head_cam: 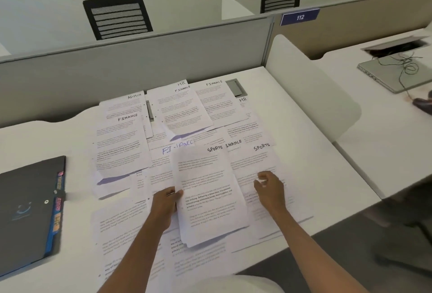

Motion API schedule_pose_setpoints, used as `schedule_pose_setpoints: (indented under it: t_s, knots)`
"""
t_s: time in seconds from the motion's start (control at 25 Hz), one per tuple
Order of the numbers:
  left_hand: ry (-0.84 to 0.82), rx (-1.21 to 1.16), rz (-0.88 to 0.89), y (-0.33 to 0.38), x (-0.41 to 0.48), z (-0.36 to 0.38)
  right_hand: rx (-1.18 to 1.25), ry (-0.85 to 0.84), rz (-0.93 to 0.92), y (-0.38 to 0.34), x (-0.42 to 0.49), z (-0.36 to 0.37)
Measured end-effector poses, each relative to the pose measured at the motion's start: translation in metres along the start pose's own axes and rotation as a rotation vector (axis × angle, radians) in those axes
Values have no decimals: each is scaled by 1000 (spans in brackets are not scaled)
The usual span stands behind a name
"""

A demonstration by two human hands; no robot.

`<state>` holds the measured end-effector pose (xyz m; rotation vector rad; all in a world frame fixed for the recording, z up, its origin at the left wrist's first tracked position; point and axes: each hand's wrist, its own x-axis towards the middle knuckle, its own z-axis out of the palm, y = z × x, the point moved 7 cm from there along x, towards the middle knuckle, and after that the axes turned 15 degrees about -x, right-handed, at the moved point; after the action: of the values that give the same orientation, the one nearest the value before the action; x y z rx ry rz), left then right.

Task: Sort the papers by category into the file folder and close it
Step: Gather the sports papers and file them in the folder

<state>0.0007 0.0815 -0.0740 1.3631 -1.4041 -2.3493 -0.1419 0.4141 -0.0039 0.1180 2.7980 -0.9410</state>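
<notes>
My left hand [166,201] pinches the edge of a SPORTS sheet [210,194] over the papers [121,147] littering the tabletop [308,147], my right hand [271,187] hovers loosely curled beside it, gripping nothing, the dark file folder [28,208] lies closed far left, and a laptop [395,75] sits right, past the divider [304,82].

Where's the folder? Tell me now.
Head view: the folder lies flat at the left of the desk, just left of the spread papers.

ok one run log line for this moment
left hand: grips SPORTS papers | right hand: over another SPORTS sheet, holding nothing | file folder: closed, desk's left | other papers: spread on desk
</notes>
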Motion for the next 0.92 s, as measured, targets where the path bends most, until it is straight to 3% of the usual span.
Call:
schedule_pose_setpoints:
  t_s: [0.12,0.28,0.56,0.92]
  knots:
    - [7,8,-8,-7,2,-4,-357,78,69,33,13,-25]
    - [-4,32,-7,-8,1,-5,-600,-82,138,61,24,-29]
    - [-7,41,-11,-10,2,-5,-643,-63,153,49,33,-45]
    - [6,44,-6,-7,-5,-2,-634,245,-29,-58,2,-117]
